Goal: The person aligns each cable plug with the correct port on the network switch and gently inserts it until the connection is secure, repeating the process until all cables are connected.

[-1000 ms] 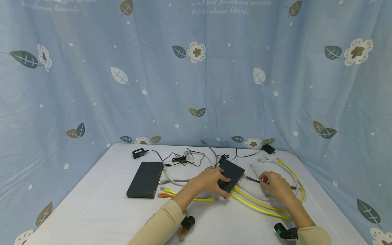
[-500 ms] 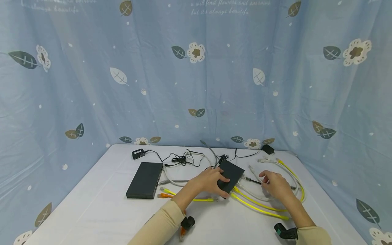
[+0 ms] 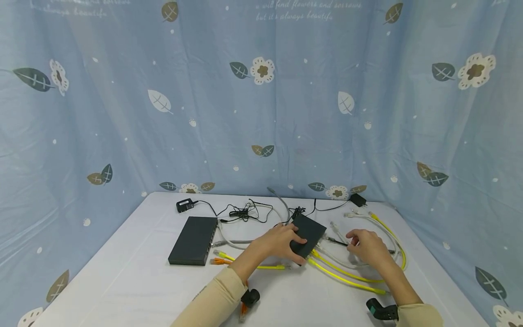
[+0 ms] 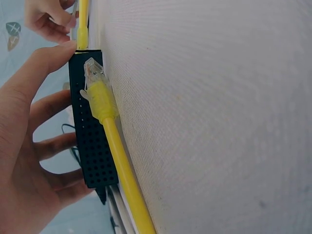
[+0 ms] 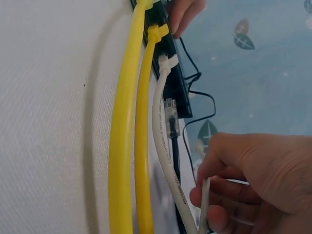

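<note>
My left hand point(image 3: 282, 243) grips a small black network switch point(image 3: 308, 234), thumb on the near edge and fingers on the far side. Two yellow network cables point(image 5: 142, 122) and a white network cable point(image 5: 163, 122) are plugged into its right side. A black network cable point(image 3: 337, 240) lies beside them, its clear plug point(image 5: 171, 117) close to the switch. To the right, my right hand point(image 3: 367, 247) pinches a thin whitish network cable point(image 5: 204, 202) between thumb and fingers. Its plug end point(image 3: 336, 228) points back toward the curtain. In the left wrist view, a loose yellow cable's plug point(image 4: 95, 73) shows before the switch.
A larger black switch point(image 3: 194, 240) lies at left. Power adapters point(image 3: 185, 205) point(image 3: 358, 200) and tangled black cords point(image 3: 243, 212) are along the back. Orange cable ends point(image 3: 220, 261), a grey cable point(image 3: 233, 243) and more looped cables surround the hands on the white table point(image 3: 122, 281).
The plug end of the whitish cable in my right hand has swung slightly left. My right hand has barely shifted, and my left hand stays on the small switch.
</note>
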`<state>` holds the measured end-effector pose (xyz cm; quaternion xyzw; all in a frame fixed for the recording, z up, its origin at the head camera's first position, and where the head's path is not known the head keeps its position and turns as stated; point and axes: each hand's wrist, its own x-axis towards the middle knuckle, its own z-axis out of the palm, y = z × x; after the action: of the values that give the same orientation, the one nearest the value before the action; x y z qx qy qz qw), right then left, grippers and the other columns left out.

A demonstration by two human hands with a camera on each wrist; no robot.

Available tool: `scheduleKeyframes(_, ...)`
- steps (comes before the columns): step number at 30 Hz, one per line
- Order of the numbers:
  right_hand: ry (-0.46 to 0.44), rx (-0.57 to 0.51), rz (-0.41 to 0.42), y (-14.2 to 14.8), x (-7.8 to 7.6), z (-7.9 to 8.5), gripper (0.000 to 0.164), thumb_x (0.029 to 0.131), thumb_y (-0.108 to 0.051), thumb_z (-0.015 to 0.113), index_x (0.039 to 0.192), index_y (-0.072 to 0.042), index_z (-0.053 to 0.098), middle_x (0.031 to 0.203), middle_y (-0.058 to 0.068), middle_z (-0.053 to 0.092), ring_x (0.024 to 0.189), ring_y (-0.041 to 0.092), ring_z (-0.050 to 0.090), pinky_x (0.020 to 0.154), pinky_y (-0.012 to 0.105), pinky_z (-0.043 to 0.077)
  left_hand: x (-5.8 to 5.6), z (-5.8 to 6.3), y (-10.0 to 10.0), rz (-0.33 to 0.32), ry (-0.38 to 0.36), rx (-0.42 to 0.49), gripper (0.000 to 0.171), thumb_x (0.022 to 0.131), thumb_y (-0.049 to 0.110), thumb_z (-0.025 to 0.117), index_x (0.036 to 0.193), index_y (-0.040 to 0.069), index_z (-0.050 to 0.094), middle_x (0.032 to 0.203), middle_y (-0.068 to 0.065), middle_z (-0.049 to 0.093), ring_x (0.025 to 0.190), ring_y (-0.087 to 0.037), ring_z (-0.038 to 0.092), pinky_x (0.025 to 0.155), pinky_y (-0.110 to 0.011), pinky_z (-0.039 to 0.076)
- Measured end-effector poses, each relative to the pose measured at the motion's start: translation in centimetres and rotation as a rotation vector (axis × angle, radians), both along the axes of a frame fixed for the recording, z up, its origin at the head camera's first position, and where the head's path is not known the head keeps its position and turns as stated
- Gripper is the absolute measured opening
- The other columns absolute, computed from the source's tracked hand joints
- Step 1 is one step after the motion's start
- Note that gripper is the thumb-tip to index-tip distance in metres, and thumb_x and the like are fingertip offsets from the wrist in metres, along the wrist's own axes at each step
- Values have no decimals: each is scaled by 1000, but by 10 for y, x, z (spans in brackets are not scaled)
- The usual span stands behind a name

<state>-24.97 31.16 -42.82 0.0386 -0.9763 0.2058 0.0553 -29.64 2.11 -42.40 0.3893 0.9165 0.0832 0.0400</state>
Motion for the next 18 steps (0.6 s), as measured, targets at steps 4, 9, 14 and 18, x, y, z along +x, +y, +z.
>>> scheduleKeyframes(4, 6, 9, -5, 0, -1, 1, 32, 85, -14, 70, 114, 0, 69, 90, 7, 72, 71, 18, 63, 55, 31, 46, -1, -2, 0, -6, 6, -3, 65, 76, 67, 72, 134, 40, 59, 149, -3, 47, 136, -18, 46, 111, -43, 39)
scheduleKeyframes(9, 25, -7, -18, -2, -1, 1, 28, 90, -18, 67, 112, -1, 70, 82, 4, 70, 63, 13, 58, 51, 29, 43, -1, -3, 0, -5, 3, 3, 65, 76, 67, 72, 134, 40, 59, 149, -3, 47, 137, -18, 46, 111, -44, 39)
scheduleKeyframes(14, 46, -10, -25, -4, 0, 3, 30, 92, -27, 68, 110, -3, 71, 75, 2, 67, 56, 12, 53, 49, 29, 41, -1, -2, 0, -2, 6, 6, 65, 76, 67, 72, 134, 40, 59, 150, -3, 46, 138, -18, 45, 111, -43, 40)
scheduleKeyframes(18, 64, -11, -32, -6, -1, 2, 34, 92, -33, 68, 109, -4, 72, 71, 0, 65, 54, 12, 51, 50, 29, 40, -2, -3, 0, -1, 7, 6, 65, 76, 67, 72, 134, 40, 59, 150, -2, 46, 138, -18, 45, 110, -43, 40)
